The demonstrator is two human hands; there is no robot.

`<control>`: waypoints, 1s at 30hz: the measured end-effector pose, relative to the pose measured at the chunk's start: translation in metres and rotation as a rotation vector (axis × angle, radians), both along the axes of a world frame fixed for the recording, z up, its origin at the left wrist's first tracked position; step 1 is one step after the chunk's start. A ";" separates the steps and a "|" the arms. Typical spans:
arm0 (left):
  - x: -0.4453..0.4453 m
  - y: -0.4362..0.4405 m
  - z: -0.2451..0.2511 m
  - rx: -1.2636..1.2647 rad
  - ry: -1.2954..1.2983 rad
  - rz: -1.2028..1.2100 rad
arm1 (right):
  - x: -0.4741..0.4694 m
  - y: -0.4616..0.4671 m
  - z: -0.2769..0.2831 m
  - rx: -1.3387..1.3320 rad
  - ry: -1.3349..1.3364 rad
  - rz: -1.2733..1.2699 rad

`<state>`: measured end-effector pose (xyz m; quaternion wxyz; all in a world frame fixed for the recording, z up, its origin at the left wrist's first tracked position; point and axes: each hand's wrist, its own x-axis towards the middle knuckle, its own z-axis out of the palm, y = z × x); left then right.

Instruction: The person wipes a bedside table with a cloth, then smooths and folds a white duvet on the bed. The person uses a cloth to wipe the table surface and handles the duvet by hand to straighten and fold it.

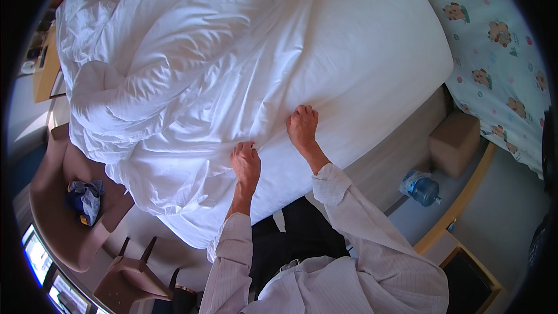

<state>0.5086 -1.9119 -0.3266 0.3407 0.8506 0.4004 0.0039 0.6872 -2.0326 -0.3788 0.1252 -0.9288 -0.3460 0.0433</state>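
A white duvet (pixel 196 65) lies bunched and wrinkled over the left and middle of a bed, whose white fitted sheet (pixel 375 52) shows smooth on the right. At the duvet's near edge, my left hand (pixel 246 163) has its fingers curled closed on the fabric, with a fold running up from the fingertips. Farther right and slightly higher, my right hand (pixel 303 126) rests knuckles up on the white bedding, fingers bent; whether it pinches any cloth is hidden beneath it.
A brown armchair (pixel 48 192) holding crumpled clothing (pixel 89 200) stands left, a smaller chair (pixel 130 283) below it. Right are a brown box-shaped stool (pixel 455 144), a large blue water bottle (pixel 423 188) and a bear-patterned cloth (pixel 492 61). A wooden desk (pixel 48 65) is upper left.
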 end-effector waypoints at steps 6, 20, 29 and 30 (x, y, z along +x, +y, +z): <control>-0.001 -0.001 -0.003 0.011 -0.024 0.009 | 0.004 -0.003 0.001 0.161 -0.060 -0.024; -0.007 -0.003 -0.004 0.038 -0.055 0.000 | -0.038 -0.083 0.043 0.207 0.047 -0.034; -0.013 -0.014 -0.005 -0.004 -0.055 -0.012 | -0.082 -0.125 0.083 0.037 0.208 0.174; -0.014 -0.016 -0.003 -0.017 -0.056 -0.010 | -0.077 -0.102 0.076 0.045 0.221 0.197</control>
